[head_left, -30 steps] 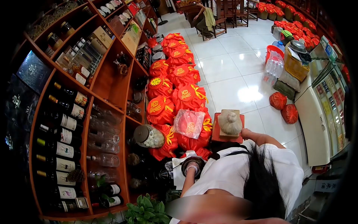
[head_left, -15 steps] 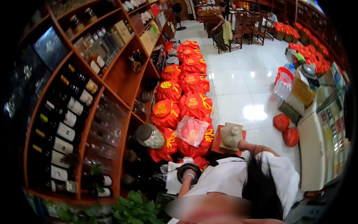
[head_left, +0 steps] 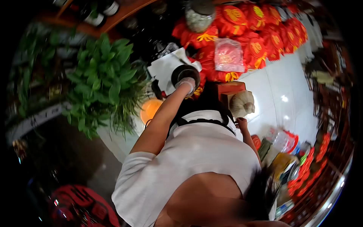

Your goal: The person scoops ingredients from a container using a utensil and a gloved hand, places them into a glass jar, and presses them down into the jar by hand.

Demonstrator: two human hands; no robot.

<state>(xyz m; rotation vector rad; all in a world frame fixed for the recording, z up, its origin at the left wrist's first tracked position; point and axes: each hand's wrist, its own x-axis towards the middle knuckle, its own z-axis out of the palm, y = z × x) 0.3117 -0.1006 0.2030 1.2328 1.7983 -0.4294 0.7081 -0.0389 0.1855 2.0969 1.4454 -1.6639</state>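
My left hand (head_left: 186, 84), with a pale, thin covering at the wrist, reaches into the mouth of a dark round jar (head_left: 183, 71); its fingers are hidden there. White paper or plastic sheeting (head_left: 162, 70) lies around that jar. On the other side of my body, my right hand (head_left: 241, 122) is curled closed just below a beige cloth bundle (head_left: 240, 104). Whatever is in its fingers is too small to make out. The bundle has a gathered top and sits by a red box (head_left: 230, 88).
Several red cloth-covered jars (head_left: 254, 48) stand in rows ahead, one topped by a plastic-wrapped packet (head_left: 229, 55). A glass jar (head_left: 200, 17) stands behind them. Leafy plants (head_left: 109, 77) and an orange bowl (head_left: 150, 110) are at left. Plastic bottles (head_left: 279, 140) lie at right.
My view has tilted down and turned, so the shelves have mostly left the picture and the plants show fully. My right hand has drawn back from the cloth bundle; my left stays at the dark jar.
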